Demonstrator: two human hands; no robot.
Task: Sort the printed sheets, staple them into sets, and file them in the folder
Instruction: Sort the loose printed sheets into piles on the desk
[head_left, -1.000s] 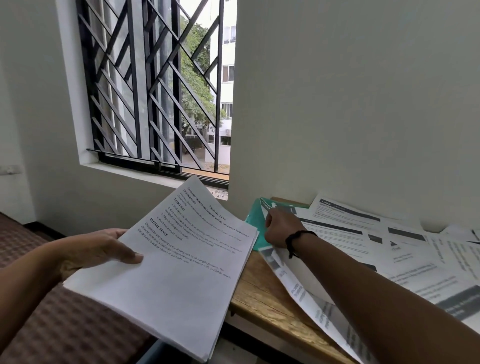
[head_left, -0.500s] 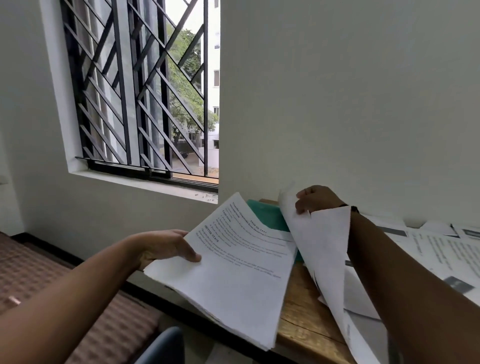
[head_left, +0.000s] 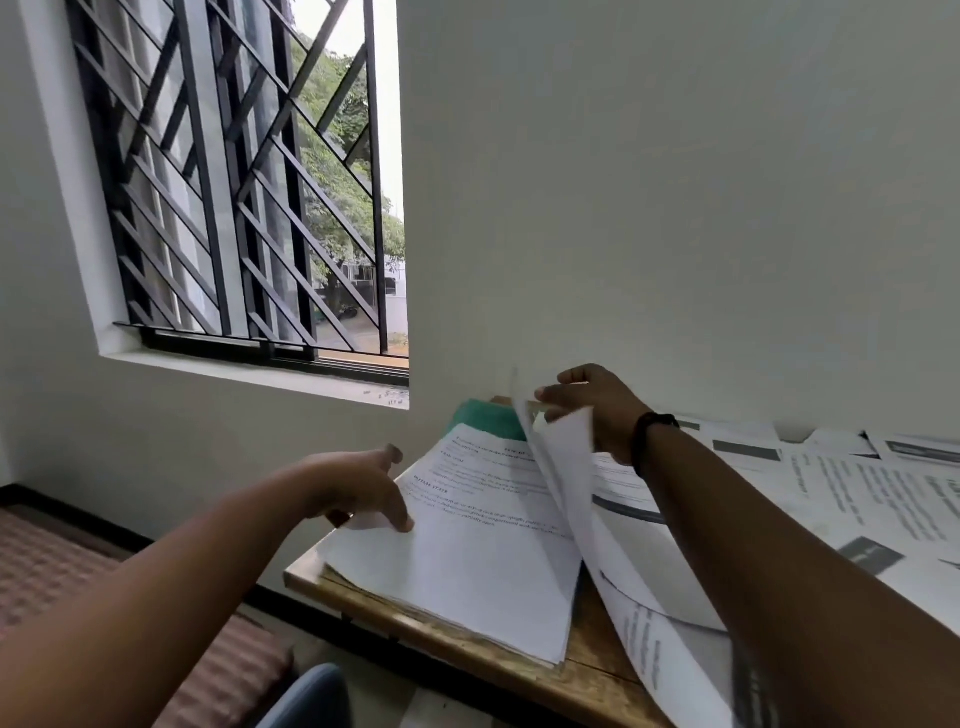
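Left hand (head_left: 363, 488): grips the near-left edge of a stack of printed sheets (head_left: 467, 551), thumb laid on top, fingers curled underneath; forearm reaches in from the lower left.
Right hand (head_left: 597, 410): raised above the far part of the table, fingertips pinching the top edge of 1 lifted sheet (head_left: 566, 467); a black wristband (head_left: 649, 436) circles the wrist.
Stack of printed sheets: lies on the left end of the wooden table (head_left: 519, 670), near corner overhanging the table edge a little; top page shows lines of black text, too small to read. How many pages the stack has, cannot tell.
Lifted sheet: curls upward from the table toward the right hand, blank side facing the camera, its lower part running down under the right forearm. It stands just beside the stack's right edge, partly overlapping it.
Green folder (head_left: 488, 415): at the far end of the table against the wall, mostly covered by the stack and the lifted sheet; only a teal corner shows.
Loose sheets (head_left: 872, 499): spread over the right part of the table, overlapping each other, with grey header bars and printed text.
Table: wooden top, worn edge, pushed up to a white wall (head_left: 675, 208).
Window (head_left: 234, 182): to the left, black metal grille with diagonal bars; green trees and a building beyond.
Floor side: brown patterned surface (head_left: 104, 597) at lower left; a blue-grey rounded object (head_left: 311, 696) at the bottom edge, cannot tell what it is.
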